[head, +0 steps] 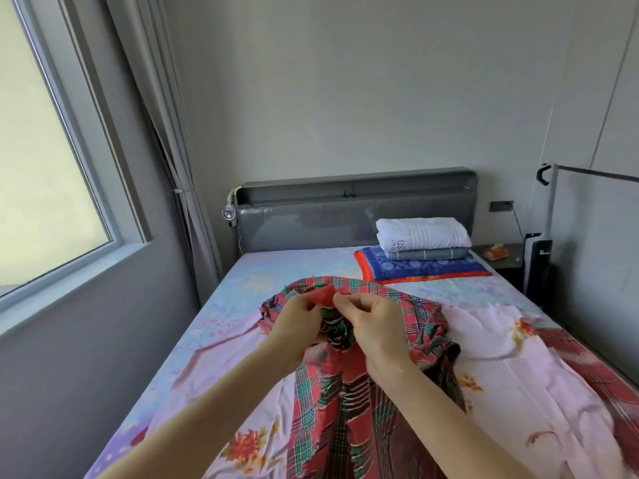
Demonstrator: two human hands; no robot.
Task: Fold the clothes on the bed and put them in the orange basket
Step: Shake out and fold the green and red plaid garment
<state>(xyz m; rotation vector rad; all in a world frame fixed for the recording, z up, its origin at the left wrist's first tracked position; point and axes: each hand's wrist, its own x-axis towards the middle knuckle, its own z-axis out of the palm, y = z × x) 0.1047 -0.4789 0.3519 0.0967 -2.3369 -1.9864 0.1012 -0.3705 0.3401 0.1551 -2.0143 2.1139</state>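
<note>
both hands gather a plaid cloth over the bed

the left hand and right hand pinch the red-green plaid cloth, fingers closed on its bunched edge above the bed.

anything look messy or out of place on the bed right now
Only the clothes being worked on. The red and green plaid cloth is bunched between the left hand and right hand, over a rumpled pink floral fabric. The folded stack near the headboard looks tidy. No orange basket is in view.
</note>
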